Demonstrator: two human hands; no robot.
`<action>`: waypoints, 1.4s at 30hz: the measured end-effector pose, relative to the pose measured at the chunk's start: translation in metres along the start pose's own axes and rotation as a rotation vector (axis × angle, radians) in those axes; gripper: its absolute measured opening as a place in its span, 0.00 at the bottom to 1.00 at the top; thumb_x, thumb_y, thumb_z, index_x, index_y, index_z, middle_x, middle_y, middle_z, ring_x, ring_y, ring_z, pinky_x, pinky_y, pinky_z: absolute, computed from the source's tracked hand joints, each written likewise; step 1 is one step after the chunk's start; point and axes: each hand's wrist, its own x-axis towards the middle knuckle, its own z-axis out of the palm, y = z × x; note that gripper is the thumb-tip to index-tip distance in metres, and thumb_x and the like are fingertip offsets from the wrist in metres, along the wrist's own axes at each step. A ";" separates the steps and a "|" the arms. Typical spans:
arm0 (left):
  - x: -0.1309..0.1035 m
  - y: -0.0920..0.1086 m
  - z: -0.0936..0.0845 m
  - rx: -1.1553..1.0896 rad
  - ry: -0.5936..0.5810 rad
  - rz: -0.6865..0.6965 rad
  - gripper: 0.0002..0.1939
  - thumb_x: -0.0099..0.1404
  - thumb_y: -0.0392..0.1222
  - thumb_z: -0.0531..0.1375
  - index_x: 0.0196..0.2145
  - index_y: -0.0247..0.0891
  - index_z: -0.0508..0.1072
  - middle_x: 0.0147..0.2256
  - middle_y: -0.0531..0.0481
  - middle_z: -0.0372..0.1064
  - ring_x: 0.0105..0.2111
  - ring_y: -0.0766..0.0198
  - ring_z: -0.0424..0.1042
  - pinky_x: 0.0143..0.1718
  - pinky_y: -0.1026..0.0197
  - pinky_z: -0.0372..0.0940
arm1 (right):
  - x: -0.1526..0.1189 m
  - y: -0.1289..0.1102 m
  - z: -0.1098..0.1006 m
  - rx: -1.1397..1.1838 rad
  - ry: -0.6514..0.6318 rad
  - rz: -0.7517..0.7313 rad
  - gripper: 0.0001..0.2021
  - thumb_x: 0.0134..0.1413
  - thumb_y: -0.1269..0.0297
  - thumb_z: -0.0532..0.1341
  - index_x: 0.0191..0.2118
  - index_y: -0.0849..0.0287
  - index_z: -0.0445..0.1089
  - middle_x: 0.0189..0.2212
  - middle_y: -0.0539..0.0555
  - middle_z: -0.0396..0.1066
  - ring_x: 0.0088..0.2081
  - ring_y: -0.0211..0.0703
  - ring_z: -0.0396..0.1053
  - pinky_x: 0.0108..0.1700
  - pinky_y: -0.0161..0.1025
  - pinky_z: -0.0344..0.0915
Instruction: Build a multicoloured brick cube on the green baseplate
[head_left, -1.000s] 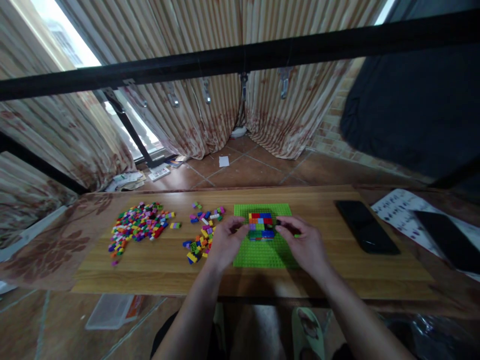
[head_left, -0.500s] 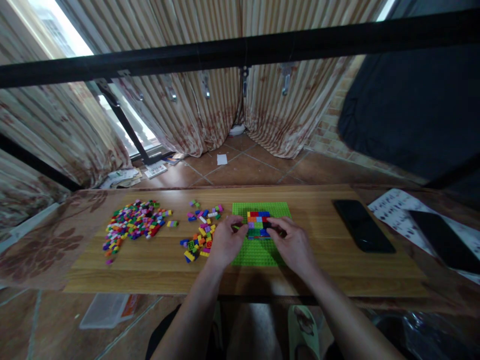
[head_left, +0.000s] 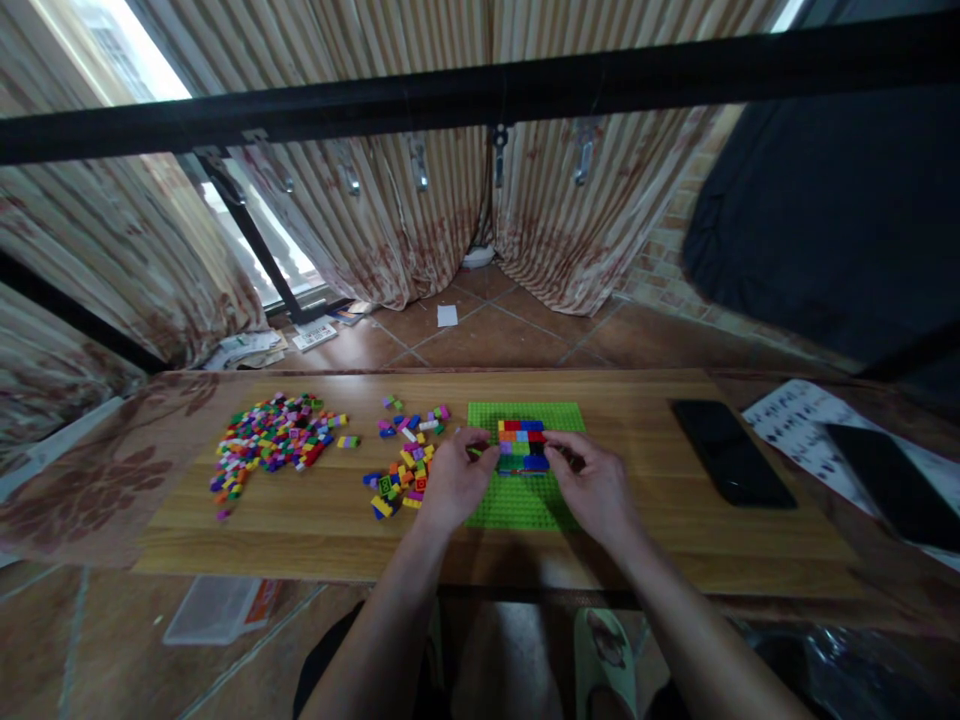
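A green studded baseplate [head_left: 525, 512] lies on the wooden board, bearing a block of coloured bricks [head_left: 521, 440] in red, blue, orange, purple, green and black. At the left side of this block is my left hand [head_left: 461, 475], its fingers closed; a bit of green shows by the fingertips, too small to name. My right hand [head_left: 592, 485] is at the block's right side with thumb and finger bent together, and what they hold, if anything, is hidden. Several loose bricks [head_left: 409, 475] lie just left of my left hand.
A large pile of small bricks [head_left: 277, 435] spreads at the left. To the right lie a black phone [head_left: 731, 452], a printed sheet [head_left: 787, 415] and another dark device [head_left: 892, 485]. A dark bar [head_left: 450, 95] crosses above the board.
The view has shifted slightly. My right hand's fingertips have moved a little off the front right of the brick block, showing more of a blue brick there. My left hand stays beside the block.
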 end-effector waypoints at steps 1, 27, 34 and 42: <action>0.000 0.001 0.000 0.002 0.001 -0.002 0.10 0.59 0.36 0.60 0.39 0.32 0.75 0.36 0.43 0.75 0.33 0.61 0.73 0.35 0.60 0.66 | 0.000 0.001 0.000 0.003 0.021 0.010 0.12 0.56 0.62 0.57 0.40 0.57 0.75 0.37 0.56 0.76 0.36 0.45 0.73 0.41 0.43 0.67; -0.003 0.001 0.010 0.011 -0.039 0.038 0.07 0.60 0.37 0.59 0.36 0.34 0.76 0.32 0.47 0.75 0.29 0.65 0.72 0.33 0.64 0.65 | 0.009 0.020 0.026 0.280 0.129 0.384 0.18 0.42 0.50 0.66 0.34 0.60 0.75 0.32 0.58 0.77 0.33 0.47 0.73 0.39 0.45 0.69; -0.009 0.004 0.014 0.044 -0.025 0.049 0.06 0.59 0.35 0.58 0.33 0.34 0.76 0.29 0.47 0.75 0.28 0.64 0.71 0.31 0.63 0.63 | 0.008 0.019 0.027 0.288 0.135 0.346 0.16 0.44 0.51 0.66 0.33 0.60 0.74 0.30 0.57 0.77 0.32 0.47 0.73 0.38 0.45 0.69; -0.002 -0.001 0.000 0.053 -0.036 0.057 0.08 0.58 0.36 0.58 0.33 0.35 0.77 0.31 0.49 0.75 0.31 0.64 0.71 0.34 0.64 0.63 | 0.007 0.014 0.021 0.376 0.187 0.404 0.19 0.44 0.47 0.64 0.33 0.60 0.74 0.29 0.56 0.76 0.32 0.45 0.72 0.37 0.42 0.68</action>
